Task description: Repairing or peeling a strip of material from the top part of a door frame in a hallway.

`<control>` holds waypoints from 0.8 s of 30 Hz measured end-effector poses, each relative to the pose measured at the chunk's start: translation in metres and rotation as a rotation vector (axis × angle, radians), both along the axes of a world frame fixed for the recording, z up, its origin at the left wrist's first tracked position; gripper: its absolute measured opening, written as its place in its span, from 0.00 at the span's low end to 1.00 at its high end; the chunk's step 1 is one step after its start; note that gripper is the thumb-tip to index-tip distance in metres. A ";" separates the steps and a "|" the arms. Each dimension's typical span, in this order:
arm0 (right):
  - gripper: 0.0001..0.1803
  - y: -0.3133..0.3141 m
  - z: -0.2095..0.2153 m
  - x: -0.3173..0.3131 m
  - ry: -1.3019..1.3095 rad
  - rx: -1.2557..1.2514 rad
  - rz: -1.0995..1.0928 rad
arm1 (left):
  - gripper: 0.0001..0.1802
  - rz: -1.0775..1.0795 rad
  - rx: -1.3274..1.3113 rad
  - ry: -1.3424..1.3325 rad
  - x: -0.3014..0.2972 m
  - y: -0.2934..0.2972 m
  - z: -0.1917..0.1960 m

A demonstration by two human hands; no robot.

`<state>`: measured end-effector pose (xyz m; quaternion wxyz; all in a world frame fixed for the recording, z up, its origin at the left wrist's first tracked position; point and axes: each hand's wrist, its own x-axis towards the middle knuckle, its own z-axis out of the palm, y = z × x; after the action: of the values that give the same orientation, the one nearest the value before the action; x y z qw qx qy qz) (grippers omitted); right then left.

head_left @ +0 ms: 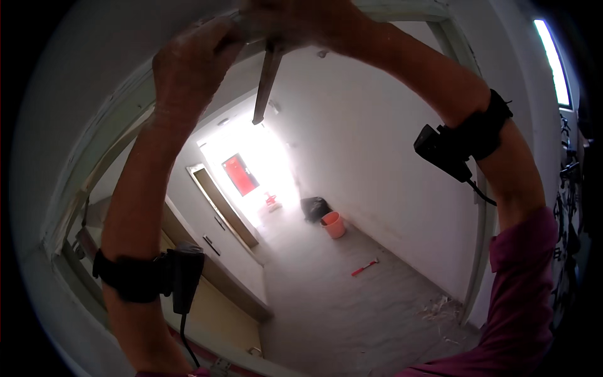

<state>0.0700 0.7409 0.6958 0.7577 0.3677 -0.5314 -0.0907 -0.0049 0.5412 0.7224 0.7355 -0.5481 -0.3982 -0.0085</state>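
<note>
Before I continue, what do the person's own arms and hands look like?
The left hand and right hand look bare, though blurred. Each forearm wears a black strap carrying a black boxy device with a black cable. A purple sleeve shows on the right arm; only a purple sliver on the left.

A white wall point(377, 144) runs along the right of the orange bucket point(336, 230); grey floor point(301, 301) spreads beneath it; a brown doorway point(218, 198) stands to its left; bright light point(276, 154) glares beyond it.
</note>
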 end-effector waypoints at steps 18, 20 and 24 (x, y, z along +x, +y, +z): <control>0.05 0.006 -0.004 -0.017 0.279 0.190 -0.366 | 0.09 -0.004 -0.089 -0.156 -0.012 -0.006 0.010; 0.06 0.009 -0.006 -0.015 0.277 0.219 -0.358 | 0.12 -0.032 -0.126 -0.236 -0.020 -0.010 0.020; 0.08 0.009 -0.008 -0.015 0.225 0.170 -0.182 | 0.14 -0.088 -0.097 0.015 -0.024 -0.002 0.012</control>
<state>0.0545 0.7502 0.6875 0.7674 0.3682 -0.4646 -0.2442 -0.0291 0.5393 0.7341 0.7099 -0.6001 -0.3683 -0.0173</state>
